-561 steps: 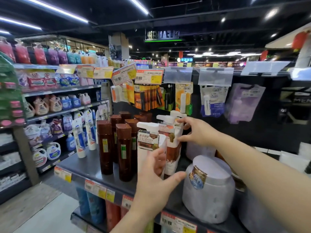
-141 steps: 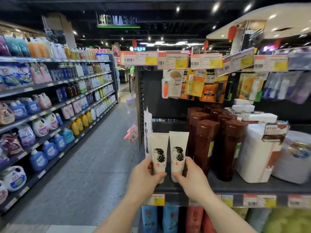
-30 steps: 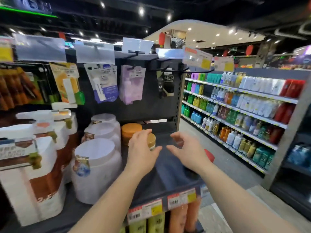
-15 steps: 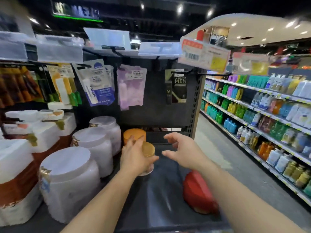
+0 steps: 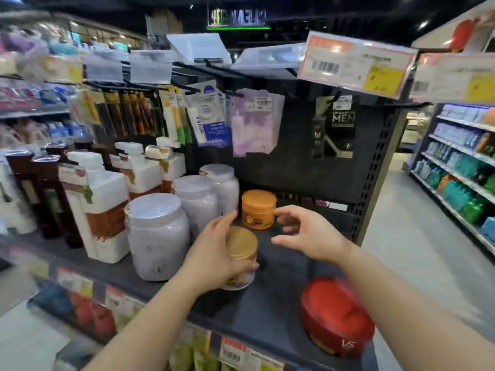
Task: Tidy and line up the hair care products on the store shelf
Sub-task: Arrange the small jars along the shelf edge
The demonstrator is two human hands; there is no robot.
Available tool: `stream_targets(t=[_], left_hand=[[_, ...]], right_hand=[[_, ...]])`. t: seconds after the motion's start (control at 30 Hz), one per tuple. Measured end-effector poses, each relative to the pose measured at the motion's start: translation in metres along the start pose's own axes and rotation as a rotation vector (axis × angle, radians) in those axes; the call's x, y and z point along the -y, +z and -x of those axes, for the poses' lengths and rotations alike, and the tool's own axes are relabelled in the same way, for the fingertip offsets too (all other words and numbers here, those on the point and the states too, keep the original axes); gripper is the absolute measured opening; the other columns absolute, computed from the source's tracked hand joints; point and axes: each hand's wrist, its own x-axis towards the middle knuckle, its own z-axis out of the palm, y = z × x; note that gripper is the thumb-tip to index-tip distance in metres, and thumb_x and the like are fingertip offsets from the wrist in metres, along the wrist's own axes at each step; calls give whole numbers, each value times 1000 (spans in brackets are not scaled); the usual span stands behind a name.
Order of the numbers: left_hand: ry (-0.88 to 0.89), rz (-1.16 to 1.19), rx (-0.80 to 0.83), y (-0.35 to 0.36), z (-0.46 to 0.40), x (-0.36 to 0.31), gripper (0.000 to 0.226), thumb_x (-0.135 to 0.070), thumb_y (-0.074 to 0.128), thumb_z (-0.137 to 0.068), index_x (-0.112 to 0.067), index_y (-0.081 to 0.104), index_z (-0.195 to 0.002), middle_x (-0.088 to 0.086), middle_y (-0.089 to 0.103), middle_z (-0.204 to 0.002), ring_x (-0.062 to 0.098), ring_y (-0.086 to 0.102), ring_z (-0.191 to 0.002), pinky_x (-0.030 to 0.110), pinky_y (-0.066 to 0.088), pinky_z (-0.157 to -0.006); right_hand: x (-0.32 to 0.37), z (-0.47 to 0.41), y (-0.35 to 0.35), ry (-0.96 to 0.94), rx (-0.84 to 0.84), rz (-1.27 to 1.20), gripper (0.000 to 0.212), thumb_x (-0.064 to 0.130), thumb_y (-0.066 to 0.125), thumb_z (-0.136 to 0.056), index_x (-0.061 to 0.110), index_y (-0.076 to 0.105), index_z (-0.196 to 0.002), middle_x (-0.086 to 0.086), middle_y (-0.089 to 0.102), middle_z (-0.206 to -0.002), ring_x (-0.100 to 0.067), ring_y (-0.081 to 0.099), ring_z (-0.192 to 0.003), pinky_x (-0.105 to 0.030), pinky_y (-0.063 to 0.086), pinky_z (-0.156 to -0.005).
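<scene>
Gold-lidded jar (image 5: 241,246) gripped by left hand (image 5: 214,259); right hand (image 5: 308,236) hovers loosely spread; red tub (image 5: 337,325) reads "VS".

The shelf (image 5: 270,311) in the lower middle of the frame is looking like dark, matt metal. The small jar (image 5: 242,253) at the centre is showing a shiny gold lid over a pale plastic body. The orange jar (image 5: 258,208) behind it is looking like smooth plastic. The big jars (image 5: 158,234) at centre left are appearing frosted, with matt lids. The red tub (image 5: 336,317) at lower right is shining glossy.
</scene>
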Motion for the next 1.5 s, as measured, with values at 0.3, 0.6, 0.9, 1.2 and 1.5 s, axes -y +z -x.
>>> stream_targets(t=[0.3, 0.6, 0.9, 1.2, 1.5], left_hand=[[57, 89, 67, -32, 24, 0, 98, -67, 79, -51, -54, 33, -136, -43, 35, -118, -15, 42, -110, 7, 36, -85], [11, 337, 112, -35, -39, -11, 56, -41, 83, -68, -51, 51, -112, -26, 61, -113, -7, 56, -112, 14, 49, -88], [-8, 413, 126, -15, -57, 9, 74, -43, 87, -62, -67, 40, -114, -19, 61, -118, -3, 61, -107, 20, 55, -85], [3, 355, 151, -10, -59, 14, 84, -63, 82, -51, -68, 37, -121, -34, 58, -112, -7, 55, -113, 22, 51, -93], [52, 263, 197, -15, -55, 6, 88, -42, 85, -67, -38, 38, -141, -12, 56, -130, 5, 52, -120, 29, 47, -99]], right_hand=[[-1, -25, 6, -69, 56, -115, 55, 16, 82, -73, 17, 58, -123, 8, 64, -103, 0, 62, -81, -17, 51, -81], [-19, -95, 14, -96, -3, 240, 67, 37, 83, -69, 25, 55, -129, -2, 56, -126, -14, 53, -113, -28, 42, -99], [-47, -139, 34, 0, 222, 545, 88, 59, 65, -78, 32, 21, -150, -8, 12, -160, -30, 9, -146, -38, 10, -119], [-35, -90, 16, -51, 304, 529, 90, 56, 69, -75, 36, 21, -149, 3, 11, -160, -22, 10, -146, -32, 13, -117], [-2, -4, 2, -74, 303, 593, 82, 62, 63, -77, 35, 30, -147, -1, 25, -156, -24, 23, -140, -31, 17, -115]])
